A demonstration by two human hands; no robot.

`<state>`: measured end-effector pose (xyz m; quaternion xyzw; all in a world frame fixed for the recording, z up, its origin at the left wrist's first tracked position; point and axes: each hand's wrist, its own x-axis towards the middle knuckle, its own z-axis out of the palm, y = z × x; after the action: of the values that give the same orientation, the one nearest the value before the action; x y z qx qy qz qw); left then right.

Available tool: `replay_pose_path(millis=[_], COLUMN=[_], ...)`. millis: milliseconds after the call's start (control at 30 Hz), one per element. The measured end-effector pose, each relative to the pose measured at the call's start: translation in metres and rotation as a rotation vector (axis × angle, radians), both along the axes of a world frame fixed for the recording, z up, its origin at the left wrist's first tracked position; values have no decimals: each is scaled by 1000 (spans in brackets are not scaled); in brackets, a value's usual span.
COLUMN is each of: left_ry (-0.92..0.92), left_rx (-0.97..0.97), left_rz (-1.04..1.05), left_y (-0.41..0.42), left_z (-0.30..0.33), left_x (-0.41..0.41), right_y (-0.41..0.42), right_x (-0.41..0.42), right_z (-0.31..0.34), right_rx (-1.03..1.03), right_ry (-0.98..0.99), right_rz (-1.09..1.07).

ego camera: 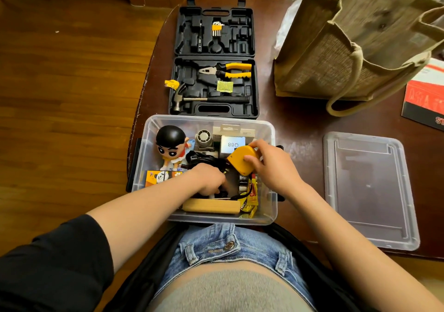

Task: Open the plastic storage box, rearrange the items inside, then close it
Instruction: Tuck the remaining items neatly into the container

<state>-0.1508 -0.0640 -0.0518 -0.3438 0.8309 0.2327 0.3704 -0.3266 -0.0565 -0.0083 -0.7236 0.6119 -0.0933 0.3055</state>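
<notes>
The plastic storage box (204, 169) sits at lower centre of the frame on the table (300, 124), uncovered; its lid (368, 192) lies flat at lower right, well apart, evidently to leave the contents reachable. The right hand (271, 165) grips a yellow tape measure (241, 160) above the box's middle, judged mid-rearrangement. The left hand (207, 179) reaches down among black cables (201, 161), fingers curled; what it grasps, if anything, cannot be determined. A figurine (171, 145) stands at the box's upper left. Items beneath both hands are hidden.
</notes>
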Motion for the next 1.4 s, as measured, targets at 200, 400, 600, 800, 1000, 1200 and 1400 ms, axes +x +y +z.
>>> replay_pose_path(millis=[200,400,600,800,1000,1200,1400], left_ry=[-15,109,110,117,416,364,148], left_rx=[14,123,52,-5,-265,-584,-680], left_rz=[23,99,146,260,458,430,319], left_y=[-1,4,7,12,8,2,0], left_z=[2,-2,-6,-5,18,25,24], left_x=[11,10,8,17,28,40,29], right_y=[-2,-1,-2,-2,0,-1,-3], right_x=[5,9,6,5,8,13,15], right_z=[-5,-7,-8,-6,-1,0,0], right_rx=[9,10,20,40,63,113,133], right_ry=[76,69,51,65,145,217,243], right_rz=[47,55,51,86,146,145,123])
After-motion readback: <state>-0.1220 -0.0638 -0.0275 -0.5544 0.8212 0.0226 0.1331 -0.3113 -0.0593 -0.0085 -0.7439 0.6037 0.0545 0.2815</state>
